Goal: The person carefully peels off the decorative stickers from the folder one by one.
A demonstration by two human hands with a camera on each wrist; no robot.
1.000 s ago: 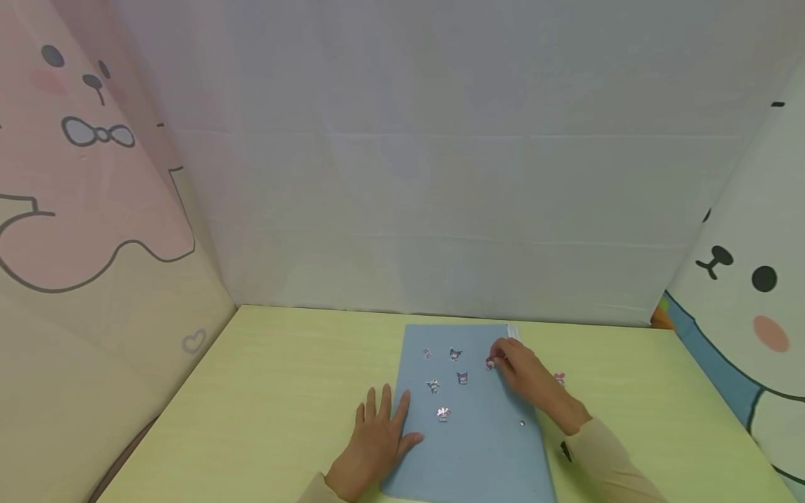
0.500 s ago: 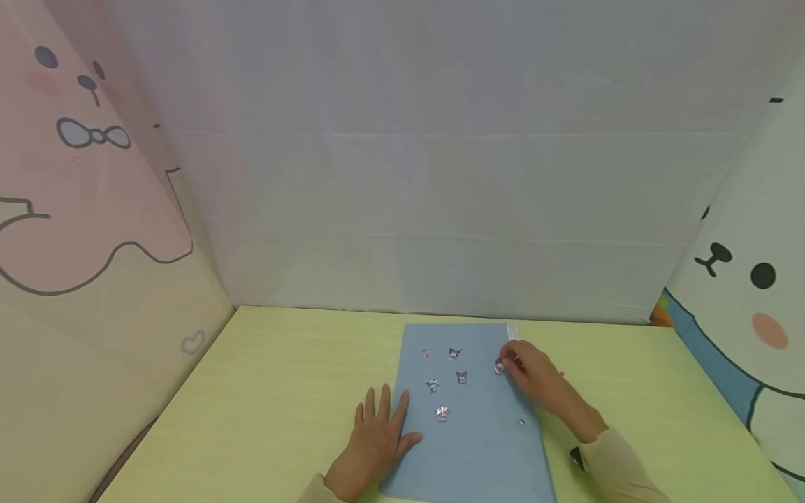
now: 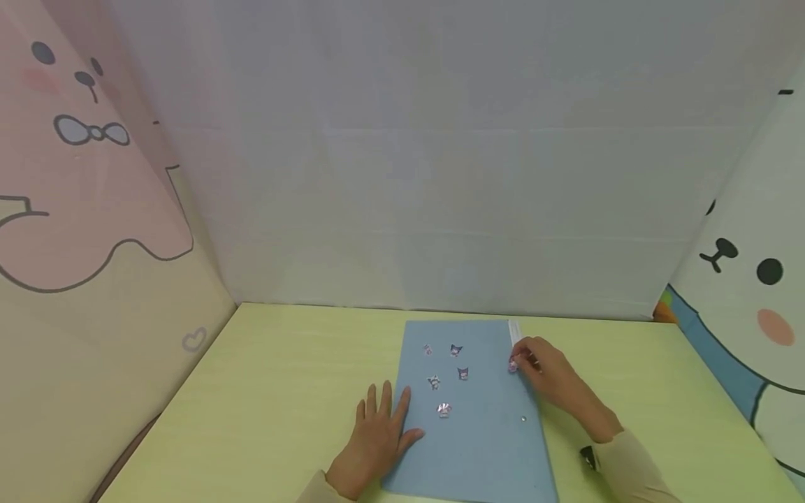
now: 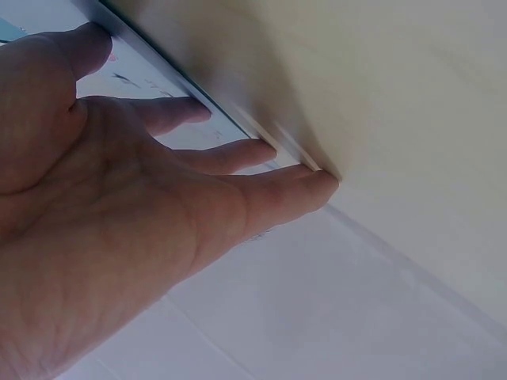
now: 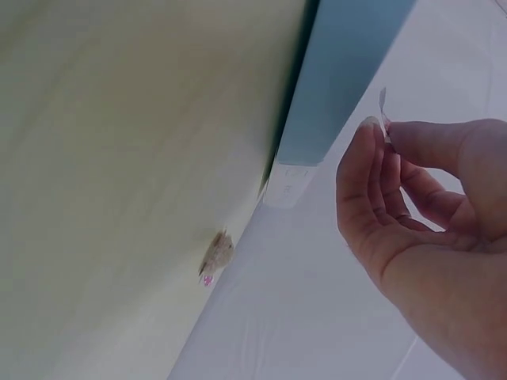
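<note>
A blue board (image 3: 472, 454), perhaps a folder, lies on the yellow table. Spread fingers of my left hand (image 3: 374, 440) rest along its left edge, with the thumb on its surface. Over the board's upper right edge, my right hand (image 3: 550, 381) pinches a small cartoon sticker (image 3: 513, 364) between thumb and forefinger. From the right wrist view, that thin sticker (image 5: 383, 107) stands edge-on at the fingertips, apart from the board. Several cartoon stickers dot the board's left half, among them one with a dark hood (image 3: 455, 350) and a pale wide one (image 3: 444, 410).
A tiny shiny dot (image 3: 523, 418) sits on the board's right side. Beside the right sleeve is a small dark object (image 3: 588, 457). The right wrist view has a small clump (image 5: 216, 255) with a pink bit on the table (image 5: 127, 174). A pale curtain (image 3: 440, 209) hangs behind.
My right hand has moved rightward across the board with the pinched sticker, from its upper middle to its right edge. The left hand has stayed in place.
</note>
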